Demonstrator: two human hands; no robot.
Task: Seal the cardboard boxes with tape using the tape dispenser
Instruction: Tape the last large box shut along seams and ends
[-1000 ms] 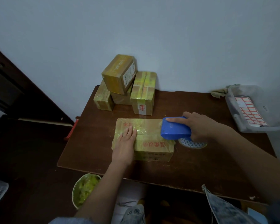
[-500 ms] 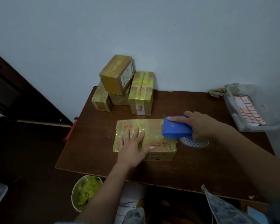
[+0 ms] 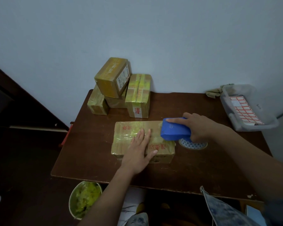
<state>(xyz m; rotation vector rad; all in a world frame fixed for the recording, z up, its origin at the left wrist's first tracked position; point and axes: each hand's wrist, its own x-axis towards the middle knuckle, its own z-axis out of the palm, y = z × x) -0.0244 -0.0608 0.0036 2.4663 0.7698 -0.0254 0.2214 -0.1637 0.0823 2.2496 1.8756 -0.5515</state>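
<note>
My right hand (image 3: 201,128) has a tight grip round the blue tape dispenser (image 3: 176,129), sitting on the right end of the box (image 3: 131,128). Box lies long-ways left to right on the surface (image 3: 95,160), so tape runs leftward toward my left hand (image 3: 140,150), pressed flat on top

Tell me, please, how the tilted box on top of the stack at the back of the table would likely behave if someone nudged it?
The tilted top box rests at an angle on the boxes below, so a nudge would probably make it slide or topple. Its glossy tape wrap suggests a fairly slippery surface. Being squared cardboard, it should stay stiff and not roll. Its weight cannot be judged.
</note>
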